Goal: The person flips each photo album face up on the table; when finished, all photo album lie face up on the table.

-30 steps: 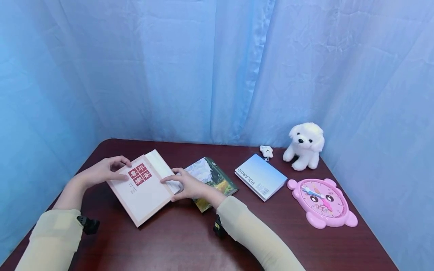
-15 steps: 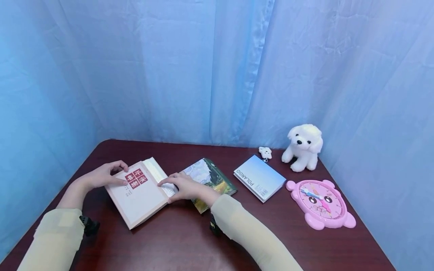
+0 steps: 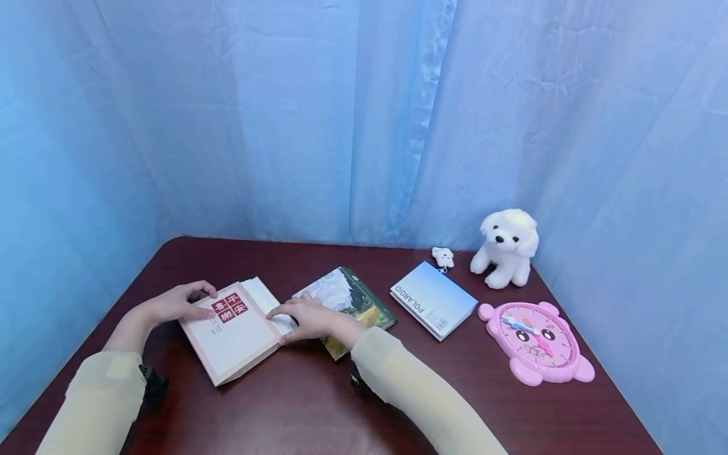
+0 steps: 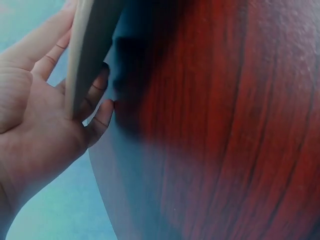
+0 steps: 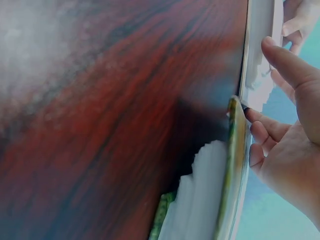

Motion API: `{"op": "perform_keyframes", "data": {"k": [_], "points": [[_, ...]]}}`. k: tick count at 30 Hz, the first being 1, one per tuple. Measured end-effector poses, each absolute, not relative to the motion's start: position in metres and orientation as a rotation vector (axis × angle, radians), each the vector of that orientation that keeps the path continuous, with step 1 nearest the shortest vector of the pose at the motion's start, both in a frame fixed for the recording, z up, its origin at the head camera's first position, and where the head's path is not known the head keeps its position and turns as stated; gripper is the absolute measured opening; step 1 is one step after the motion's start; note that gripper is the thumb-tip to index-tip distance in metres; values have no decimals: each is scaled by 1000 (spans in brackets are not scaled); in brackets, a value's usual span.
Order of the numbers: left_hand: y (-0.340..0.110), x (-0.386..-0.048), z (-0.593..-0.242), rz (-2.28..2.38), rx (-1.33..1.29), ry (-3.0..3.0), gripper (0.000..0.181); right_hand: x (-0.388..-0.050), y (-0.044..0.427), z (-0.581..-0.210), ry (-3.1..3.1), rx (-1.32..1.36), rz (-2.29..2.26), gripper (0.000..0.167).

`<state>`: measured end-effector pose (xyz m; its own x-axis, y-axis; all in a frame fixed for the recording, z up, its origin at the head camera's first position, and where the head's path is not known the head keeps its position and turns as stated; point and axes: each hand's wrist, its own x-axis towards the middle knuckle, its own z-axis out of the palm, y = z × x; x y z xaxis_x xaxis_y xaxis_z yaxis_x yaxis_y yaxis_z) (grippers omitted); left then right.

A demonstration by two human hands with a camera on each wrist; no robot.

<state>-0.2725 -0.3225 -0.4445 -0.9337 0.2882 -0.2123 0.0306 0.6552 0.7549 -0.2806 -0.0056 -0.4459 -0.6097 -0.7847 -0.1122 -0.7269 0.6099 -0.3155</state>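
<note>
A cream book (image 3: 233,344) with a red block of four-character print lies tilted, slightly raised, at the table's left. Its cover is partly lifted, and white pages (image 3: 261,297) show along the right side. My left hand (image 3: 173,305) grips the left edge, thumb on top; in the left wrist view the cover's edge (image 4: 87,60) sits between thumb and fingers. At the opposite edge, my right hand (image 3: 309,318) holds the book with thumb and forefinger. Under that hand lies a book with a painted landscape cover (image 3: 364,303), partly hidden by it.
Right of the painted book lies a blue-white POLAROID album (image 3: 433,300) with a small white charm (image 3: 443,257) behind it. A white plush dog (image 3: 505,249) sits at the back right. A pink toy clock (image 3: 537,338) lies nearer. Blue curtains (image 3: 284,126) hang behind the dark table (image 3: 318,404).
The cream book has come down lower and nearer, both hands moving with it. My right hand has shifted slightly left. The other things on the table stay where they were.
</note>
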Motion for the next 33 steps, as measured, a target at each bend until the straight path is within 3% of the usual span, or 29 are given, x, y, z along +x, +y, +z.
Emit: {"op": "perform_keyframes", "data": {"k": [20, 33], "points": [[-307, -265, -437, 943, 331, 2624, 57, -273, 2, -441, 2631, -1256, -272, 49], [-276, -269, -412, 874, 600, 2819, 62, -270, 25, -413, 2634, -1328, -401, 55]]}}
